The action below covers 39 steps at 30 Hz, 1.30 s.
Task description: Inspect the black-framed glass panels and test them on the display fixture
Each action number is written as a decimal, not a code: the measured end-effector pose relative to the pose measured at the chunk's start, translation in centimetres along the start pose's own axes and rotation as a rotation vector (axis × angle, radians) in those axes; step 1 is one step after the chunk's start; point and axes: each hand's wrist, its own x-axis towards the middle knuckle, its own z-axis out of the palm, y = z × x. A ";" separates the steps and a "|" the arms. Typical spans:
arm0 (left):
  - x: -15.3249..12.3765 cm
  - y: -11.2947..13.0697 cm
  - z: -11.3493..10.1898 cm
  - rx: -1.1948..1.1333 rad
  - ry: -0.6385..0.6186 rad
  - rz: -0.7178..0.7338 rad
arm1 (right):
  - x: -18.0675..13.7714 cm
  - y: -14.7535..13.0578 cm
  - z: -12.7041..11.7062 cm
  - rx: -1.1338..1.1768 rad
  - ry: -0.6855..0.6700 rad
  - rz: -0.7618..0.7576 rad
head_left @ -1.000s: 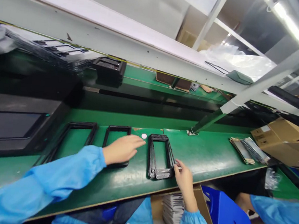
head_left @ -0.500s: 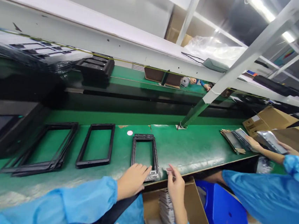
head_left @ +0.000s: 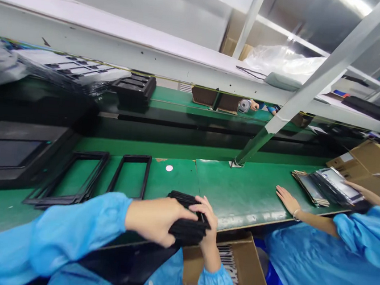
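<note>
Both my hands grip a stack of black rectangular frames (head_left: 185,225), lifted off the green bench (head_left: 239,192) near its front edge. My left hand (head_left: 154,219) is closed round the stack's near left side. Fingers of my right hand (head_left: 207,218) wrap over its right end. A single black frame (head_left: 129,177) lies flat on the bench to the left. Further left lies a pile of larger black frames (head_left: 68,180).
A cardboard box (head_left: 231,272) with stacked parts sits below the bench edge. A co-worker in a blue sleeve on the right rests a hand (head_left: 287,199) on the bench beside stacked panels (head_left: 323,184). A dark machine (head_left: 10,152) stands at the left. A slanted post (head_left: 260,140) meets the bench.
The stack of frames was lying flat on the bench; my hands closed on it and raised it off the surface. The co-worker's hand came down onto the bench.
</note>
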 end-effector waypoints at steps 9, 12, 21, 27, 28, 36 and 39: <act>2.8 -9.9 1.6 -0.652 0.795 0.017 | 6.1 0.8 3.4 0.137 0.298 0.207; 4.2 -11.3 4.7 -0.677 0.942 0.004 | 6.0 0.3 3.5 0.186 0.287 0.231; 4.7 -10.8 7.5 -0.743 1.105 -0.022 | 3.2 -1.1 2.3 0.282 0.243 0.169; 4.9 -9.7 9.2 -0.749 1.137 -0.087 | 2.7 -1.7 2.4 0.259 0.254 0.254; 5.1 -9.8 9.0 -0.756 1.126 -0.116 | 3.1 -1.8 2.4 0.252 0.246 0.292; 6.0 -10.5 7.1 -0.973 0.955 -0.376 | 7.2 -2.5 1.7 0.303 0.038 0.578; 5.7 -10.4 7.1 -1.053 0.917 -0.431 | 7.1 -2.6 1.9 0.321 0.012 0.613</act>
